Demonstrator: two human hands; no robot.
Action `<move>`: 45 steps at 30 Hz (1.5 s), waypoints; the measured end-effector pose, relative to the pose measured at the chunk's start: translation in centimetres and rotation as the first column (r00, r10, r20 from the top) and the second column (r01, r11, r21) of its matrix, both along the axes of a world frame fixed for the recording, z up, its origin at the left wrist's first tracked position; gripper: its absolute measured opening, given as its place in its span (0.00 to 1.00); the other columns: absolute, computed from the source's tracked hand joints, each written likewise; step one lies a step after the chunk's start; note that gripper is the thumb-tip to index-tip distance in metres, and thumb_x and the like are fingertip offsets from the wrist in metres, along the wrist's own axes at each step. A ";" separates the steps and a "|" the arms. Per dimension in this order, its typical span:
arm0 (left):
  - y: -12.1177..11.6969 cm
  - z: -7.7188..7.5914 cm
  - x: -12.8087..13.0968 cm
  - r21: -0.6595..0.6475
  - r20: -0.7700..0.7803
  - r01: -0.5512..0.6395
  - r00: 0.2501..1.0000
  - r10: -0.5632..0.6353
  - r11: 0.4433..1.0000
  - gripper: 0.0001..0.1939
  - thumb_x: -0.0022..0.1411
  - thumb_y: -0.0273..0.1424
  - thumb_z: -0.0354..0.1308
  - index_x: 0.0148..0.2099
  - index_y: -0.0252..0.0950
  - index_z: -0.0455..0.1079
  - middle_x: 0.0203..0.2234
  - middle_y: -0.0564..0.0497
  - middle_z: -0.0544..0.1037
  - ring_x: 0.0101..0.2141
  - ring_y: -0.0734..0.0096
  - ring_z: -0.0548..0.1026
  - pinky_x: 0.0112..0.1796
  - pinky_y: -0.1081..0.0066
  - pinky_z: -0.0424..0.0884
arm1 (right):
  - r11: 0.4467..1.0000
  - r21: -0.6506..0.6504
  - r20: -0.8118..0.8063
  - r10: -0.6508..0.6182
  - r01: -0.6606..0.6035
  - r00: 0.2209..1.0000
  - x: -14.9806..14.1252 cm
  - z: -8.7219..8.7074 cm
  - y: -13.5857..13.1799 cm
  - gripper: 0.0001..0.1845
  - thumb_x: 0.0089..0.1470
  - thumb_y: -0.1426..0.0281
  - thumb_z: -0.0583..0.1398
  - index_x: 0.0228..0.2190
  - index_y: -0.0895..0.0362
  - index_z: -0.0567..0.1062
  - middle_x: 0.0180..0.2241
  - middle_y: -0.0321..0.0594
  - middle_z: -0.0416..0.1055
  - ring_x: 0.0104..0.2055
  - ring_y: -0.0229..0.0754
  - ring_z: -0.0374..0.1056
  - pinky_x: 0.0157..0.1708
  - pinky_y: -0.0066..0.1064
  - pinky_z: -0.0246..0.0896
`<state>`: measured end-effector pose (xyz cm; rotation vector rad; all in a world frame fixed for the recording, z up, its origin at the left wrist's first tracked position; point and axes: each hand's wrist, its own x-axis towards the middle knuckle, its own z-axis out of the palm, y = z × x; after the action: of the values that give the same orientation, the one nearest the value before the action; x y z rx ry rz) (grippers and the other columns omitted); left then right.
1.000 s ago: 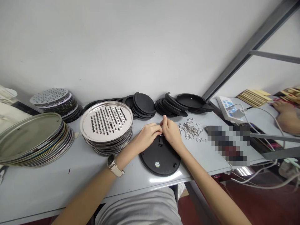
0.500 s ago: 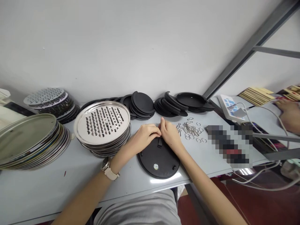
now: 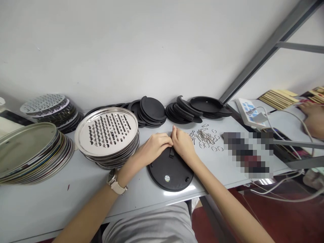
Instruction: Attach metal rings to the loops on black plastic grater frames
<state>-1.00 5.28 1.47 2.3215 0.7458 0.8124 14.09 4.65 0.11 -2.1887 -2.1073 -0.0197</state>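
Note:
A round black plastic disc (image 3: 170, 172) lies on the table in front of me, with a small strap loop (image 3: 171, 154), short pegs and a round sticker on its face. My left hand (image 3: 157, 145) is closed in a pinch over the disc's far edge. Against it, my right hand (image 3: 182, 144) is also closed, thumb pointing up. Whatever small thing sits between the fingertips is hidden. Just right of my right hand lies a loose heap of metal rings and clasps (image 3: 205, 136).
Left of the disc stands a stack of round metal plates with slotted tops (image 3: 107, 133); farther left is a stack of larger discs (image 3: 27, 145). Black round parts (image 3: 153, 109) line the wall. A power strip (image 3: 249, 113) and another person's hand (image 3: 314, 113) are at right.
My hands stay pinched together at the disc's far edge, with only small finger movements. A glint of metal at the fingertips one second ago is now covered. The view has shifted slightly.

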 end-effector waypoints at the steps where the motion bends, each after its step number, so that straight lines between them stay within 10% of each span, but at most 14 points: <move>1: 0.0 0.0 0.0 0.005 -0.003 0.004 1.000 -0.004 1.000 0.08 0.63 0.19 0.55 0.37 0.35 0.73 0.34 0.51 0.76 0.38 0.68 0.74 0.42 0.71 0.68 | 1.000 0.000 -0.004 -0.015 0.015 1.000 0.0 0.1 0.0 0.21 0.68 0.70 0.41 0.42 0.63 0.72 0.33 0.49 0.75 0.33 0.46 0.74 0.28 0.30 0.56; 45: -0.5 -1.0 0.7 0.034 0.047 -0.088 0.995 0.086 0.996 0.12 0.61 0.16 0.55 0.35 0.36 0.75 0.30 0.53 0.80 0.34 0.69 0.75 0.43 0.68 0.65 | 0.989 -0.119 0.228 0.111 -0.085 0.967 0.3 0.1 -0.6 0.19 0.66 0.76 0.42 0.50 0.69 0.66 0.42 0.58 0.71 0.37 0.50 0.72 0.29 0.32 0.60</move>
<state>-0.28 4.79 0.45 2.3073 0.8237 0.9211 14.35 4.03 0.20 -2.2366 -2.3935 -0.1680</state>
